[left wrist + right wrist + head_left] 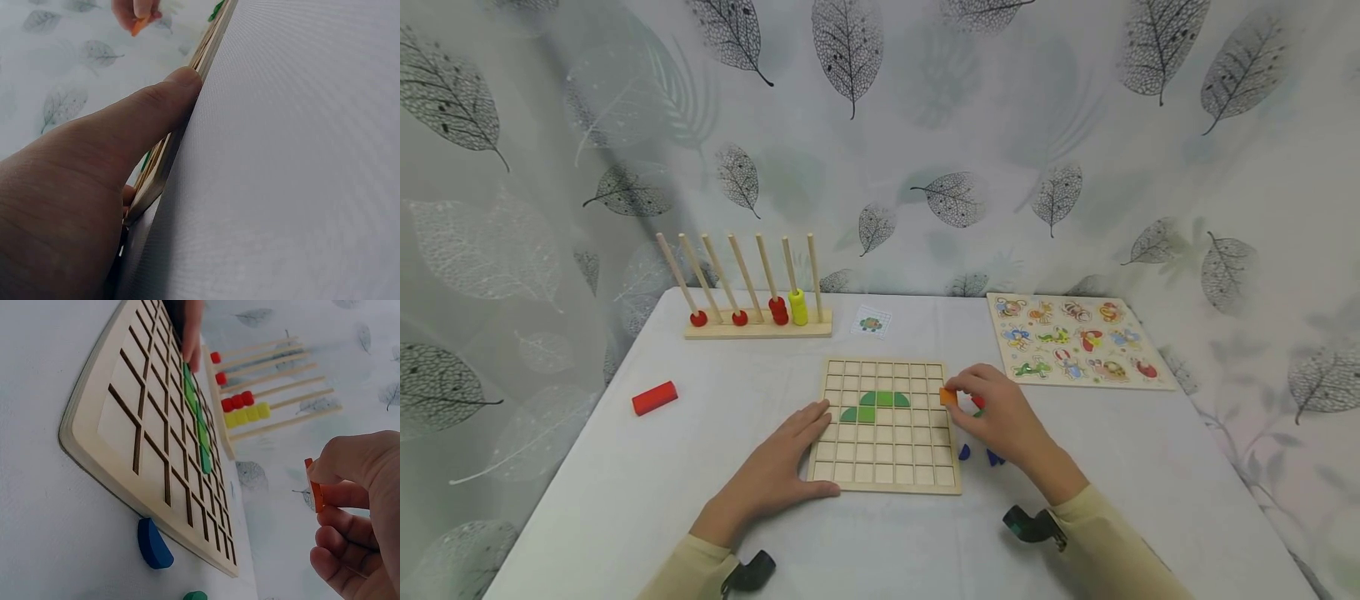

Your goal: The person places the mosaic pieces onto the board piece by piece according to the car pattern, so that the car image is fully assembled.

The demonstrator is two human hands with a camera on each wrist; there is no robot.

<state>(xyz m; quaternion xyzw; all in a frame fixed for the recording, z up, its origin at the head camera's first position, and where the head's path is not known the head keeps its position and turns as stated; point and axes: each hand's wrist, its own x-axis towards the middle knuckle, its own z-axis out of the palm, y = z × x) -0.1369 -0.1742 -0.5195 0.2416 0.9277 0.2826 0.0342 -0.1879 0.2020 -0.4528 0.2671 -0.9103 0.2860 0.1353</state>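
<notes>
A wooden grid board [893, 483] lies on the table, with green tiles [884, 399] set in several of its cells. My left hand [778, 462] rests along its left side, fingers extended at the edge and thumb at the near left corner. In the left wrist view the thumb [140, 112] lies against the board's edge. My right hand [1003, 417] pinches an orange square tile [948, 397] between thumb and fingers, above the board's right edge. The right wrist view shows this tile nearly edge-on, held up off the table. Red and green pieces are partly hidden behind that hand.
Blue pieces [995, 457] lie right of the board. A pegged bead rack [758, 330] with red and yellow beads stands at the back left, near a pattern card [871, 322]. An insect picture board [1078, 342] lies back right, a red cylinder [654, 398] far left.
</notes>
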